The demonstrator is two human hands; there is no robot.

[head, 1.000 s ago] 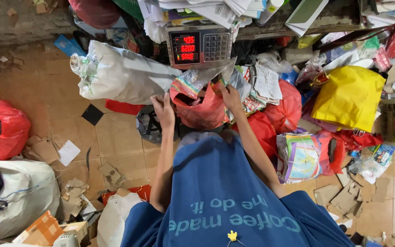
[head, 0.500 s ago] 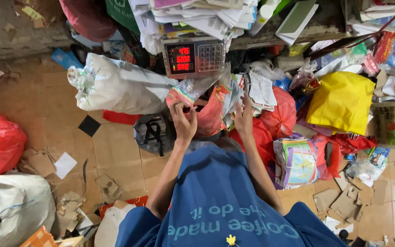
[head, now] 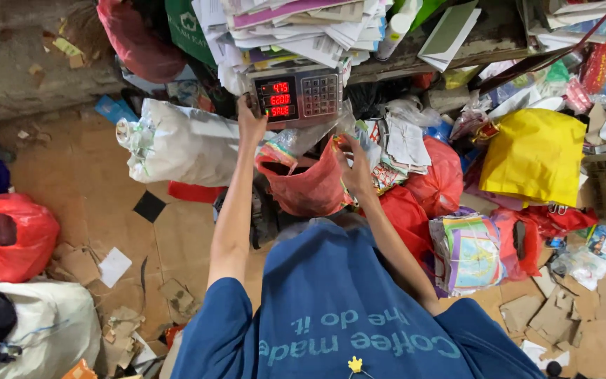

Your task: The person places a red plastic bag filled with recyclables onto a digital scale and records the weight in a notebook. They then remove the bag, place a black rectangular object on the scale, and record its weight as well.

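Right hand grips red bag – mixed scraps inside

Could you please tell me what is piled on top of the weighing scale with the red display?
A thick stack of papers and booklets lies over the scale, overhanging its display. The scale's platform is covered, so anything underneath the stack cannot be seen.

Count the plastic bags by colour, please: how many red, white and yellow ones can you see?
Red plastic bags: 5, including the one on the scale that the right hand grips, and one at far left.
White plastic bags: 2.
Yellow plastic bags: 1.
Total: 8.
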